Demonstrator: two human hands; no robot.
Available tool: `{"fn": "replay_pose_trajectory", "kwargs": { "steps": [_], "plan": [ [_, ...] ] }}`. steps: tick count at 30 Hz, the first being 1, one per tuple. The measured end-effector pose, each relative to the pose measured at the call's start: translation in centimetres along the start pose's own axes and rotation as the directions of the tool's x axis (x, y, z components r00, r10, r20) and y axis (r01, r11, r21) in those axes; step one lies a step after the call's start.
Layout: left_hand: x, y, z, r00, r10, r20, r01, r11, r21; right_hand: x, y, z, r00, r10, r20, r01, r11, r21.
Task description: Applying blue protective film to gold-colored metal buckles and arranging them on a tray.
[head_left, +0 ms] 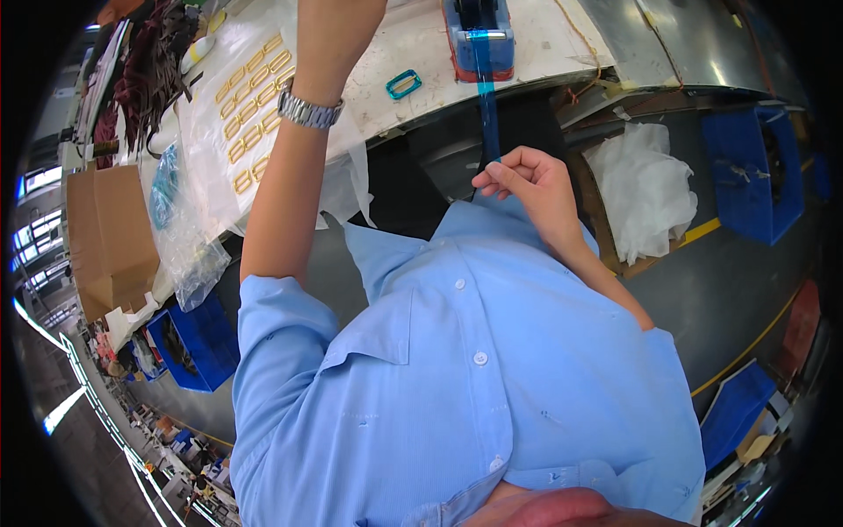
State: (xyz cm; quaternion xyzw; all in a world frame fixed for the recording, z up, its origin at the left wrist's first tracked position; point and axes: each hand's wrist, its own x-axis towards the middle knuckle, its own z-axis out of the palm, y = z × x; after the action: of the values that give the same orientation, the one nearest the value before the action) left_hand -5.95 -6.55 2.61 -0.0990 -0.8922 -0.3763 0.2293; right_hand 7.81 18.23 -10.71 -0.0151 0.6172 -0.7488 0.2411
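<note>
Blue tape strip [487, 105] pinched by right hand [527, 189] — left hand [334, 35] grip unclear

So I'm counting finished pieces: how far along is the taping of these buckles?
Rows of gold buckles already lie on the white sheet. In hand: the right hand pulls blue tape from the dispenser; the left hand is out of frame. One teal buckle lies apart.
</note>
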Motion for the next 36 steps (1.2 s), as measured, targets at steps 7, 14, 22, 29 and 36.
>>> {"fn": "replay_pose_trajectory", "kwargs": {
  "steps": [7, 14, 22, 29, 36],
  "plan": [
    [-9.0, -7.3, -11.7, 0.971, -0.169, -0.169, 0.186, 0.979, 0.089, -0.5, 0.4, -0.4, 0.998, -0.049, -0.048, 0.05, 0.999, 0.007],
    [-15.4, -8.6, -14.8, 0.984, -0.162, 0.074, 0.101, 0.849, 0.518, -1.2, -0.2, 0.2, 0.997, -0.066, -0.047, 0.065, 0.998, -0.025],
    [-16.8, -8.5, -13.1, 0.947, -0.032, 0.318, -0.171, 0.791, 0.587, -1.5, 0.3, 0.2, 0.998, -0.053, -0.026, 0.055, 0.994, 0.093],
    [-14.8, -9.5, -14.8, 0.89, -0.309, 0.336, 0.119, 0.868, 0.482, -1.7, 0.2, 0.5, 0.997, -0.077, -0.032, 0.079, 0.995, 0.058],
    [-13.2, -2.7, -12.0, 0.697, -0.484, 0.529, 0.715, 0.521, -0.466, -2.4, 0.1, 0.6, 0.992, -0.109, -0.056, 0.112, 0.993, 0.044]
  ]
}}
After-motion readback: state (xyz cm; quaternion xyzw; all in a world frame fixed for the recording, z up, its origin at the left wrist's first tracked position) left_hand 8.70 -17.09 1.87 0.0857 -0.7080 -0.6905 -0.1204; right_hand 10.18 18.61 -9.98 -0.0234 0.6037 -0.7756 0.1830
